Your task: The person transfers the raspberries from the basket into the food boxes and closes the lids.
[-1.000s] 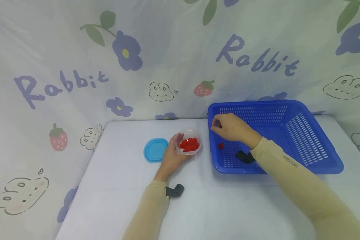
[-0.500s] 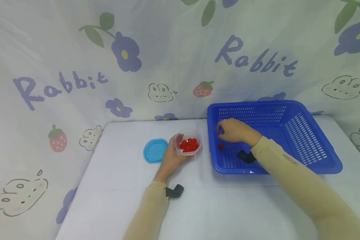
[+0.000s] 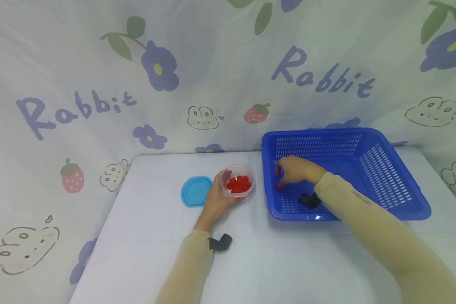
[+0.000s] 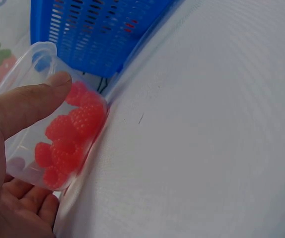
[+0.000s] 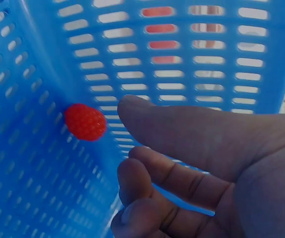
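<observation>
My left hand (image 3: pixel 217 202) grips a clear plastic tub (image 3: pixel 225 174) that stands on the table, thumb along one side and fingers round the other. Several red raspberries (image 4: pixel 65 144) lie in the tub. Inside the blue basket (image 3: pixel 410 185), my right hand (image 3: pixel 298 169) reaches down near the left wall. One raspberry (image 5: pixel 85 122) rests there at the foot of the wall, just beyond my thumb tip. The right thumb and fingers are parted with nothing between them, and in the right wrist view a gap shows between them and the berry.
A light blue lid (image 3: pixel 196 191) lies on the white table (image 3: pixel 273 261), left of the tub. The basket has slotted, raised walls. Behind the table hangs a printed curtain (image 3: pixel 220 67). A black wrist-camera mount (image 3: pixel 221 242) sticks out from the left sleeve.
My right hand has moved from above the basket's left rim down into the basket, towards the lone raspberry. The left hand and the tub have stayed in place.
</observation>
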Tool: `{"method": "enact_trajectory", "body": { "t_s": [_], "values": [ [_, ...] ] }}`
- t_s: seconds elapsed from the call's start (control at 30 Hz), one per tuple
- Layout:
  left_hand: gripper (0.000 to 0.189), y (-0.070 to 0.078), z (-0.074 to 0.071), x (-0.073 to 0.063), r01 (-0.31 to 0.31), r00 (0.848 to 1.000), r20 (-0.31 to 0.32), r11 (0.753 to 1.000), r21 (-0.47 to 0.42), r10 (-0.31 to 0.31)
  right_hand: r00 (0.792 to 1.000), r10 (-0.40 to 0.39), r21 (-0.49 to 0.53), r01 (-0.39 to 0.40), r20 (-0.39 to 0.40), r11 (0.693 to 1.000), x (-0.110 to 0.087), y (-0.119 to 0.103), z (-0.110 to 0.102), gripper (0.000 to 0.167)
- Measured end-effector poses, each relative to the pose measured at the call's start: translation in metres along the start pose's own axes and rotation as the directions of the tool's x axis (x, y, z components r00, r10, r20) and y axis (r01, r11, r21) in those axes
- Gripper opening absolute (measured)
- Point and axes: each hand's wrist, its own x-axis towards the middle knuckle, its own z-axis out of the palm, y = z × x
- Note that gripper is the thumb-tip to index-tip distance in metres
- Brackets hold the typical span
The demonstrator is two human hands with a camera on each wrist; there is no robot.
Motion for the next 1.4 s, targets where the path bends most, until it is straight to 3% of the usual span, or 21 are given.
{"method": "enact_trajectory", "body": {
  "t_s": [0.77, 1.4],
  "values": [
    [0.094, 0.001, 0.0, -0.001, 0.001, 1.0, -0.003, 1.0, -0.003, -0.001, 0.999, 0.003, -0.079, 0.0, 0.045, 0.997, 0.004, 0.003, 0.006, 0.028],
    [0.095, 0.001, -0.001, -0.001, 0.007, 1.0, 0.003, 1.0, -0.003, -0.007, 0.996, 0.052, -0.112, -0.044, 0.068, 0.993, 0.012, 0.002, 0.015, 0.029]
  ]
}}
